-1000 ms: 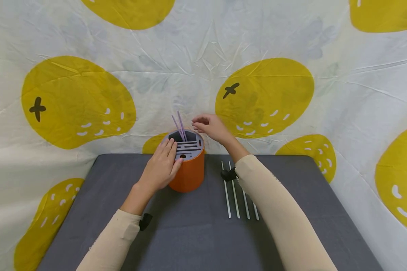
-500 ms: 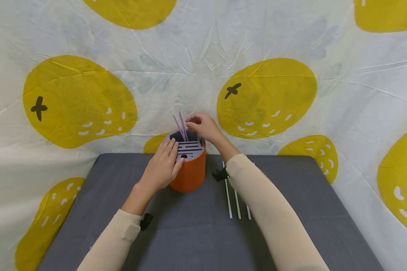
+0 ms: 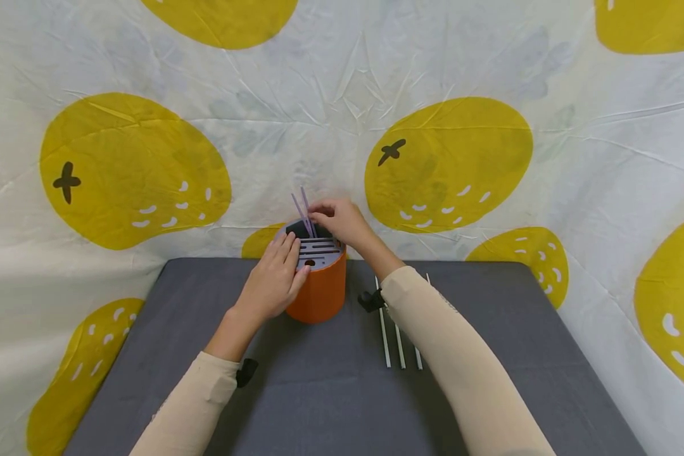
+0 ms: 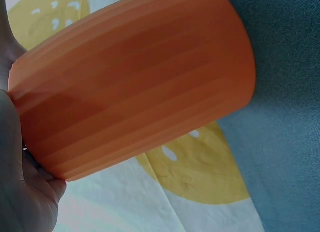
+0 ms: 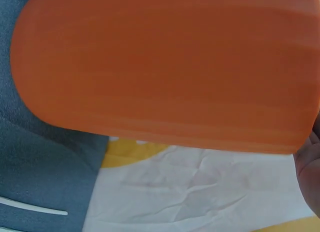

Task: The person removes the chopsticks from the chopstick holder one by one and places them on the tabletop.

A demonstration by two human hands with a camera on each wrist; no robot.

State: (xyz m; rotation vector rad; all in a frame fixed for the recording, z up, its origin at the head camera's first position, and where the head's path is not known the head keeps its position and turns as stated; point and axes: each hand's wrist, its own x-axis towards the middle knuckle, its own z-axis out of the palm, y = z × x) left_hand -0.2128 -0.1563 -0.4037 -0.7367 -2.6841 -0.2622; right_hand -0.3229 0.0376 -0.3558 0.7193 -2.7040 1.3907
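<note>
Head view shows the right hand, hovering clear a second ago, now pinching the thin purple straws in the orange cylindrical slotted-lid holder on the grey mat, while the left hand rests flat, steadying its lid.

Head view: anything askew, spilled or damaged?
Nothing stands out. The orange holder stands upright on the grey mat, left hand resting on its slotted lid. Two purple straws lean in the back opening by the right hand. White straws lie side by side, roughly parallel, on the mat.
</note>
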